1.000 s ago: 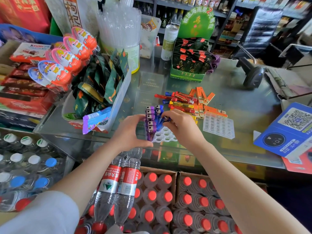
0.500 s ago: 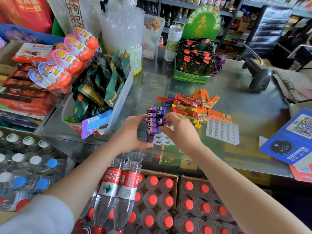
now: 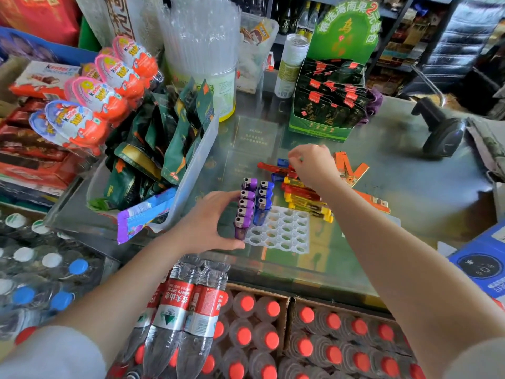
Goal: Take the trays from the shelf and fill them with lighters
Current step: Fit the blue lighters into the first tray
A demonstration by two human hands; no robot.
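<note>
We are at the counter of a small shop: a glass counter (image 3: 410, 170) crowded with goods for sale, chocolate eggs (image 3: 90, 97) and chocolate bars (image 3: 41, 77) stacked at the left, a green display box of snack packets (image 3: 325, 105), a barcode scanner (image 3: 442, 132), a payment code stand (image 3: 483, 266), shelves of bottles (image 3: 295, 12) behind, and cases of bottled water (image 3: 273, 337) below us

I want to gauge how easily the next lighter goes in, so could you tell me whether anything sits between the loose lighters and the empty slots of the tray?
Nothing visible does. The loose lighters lie right behind the tray, whose open holes face up, uncovered. The left hand holds its left edge only; the right hand is over the pile.
</note>
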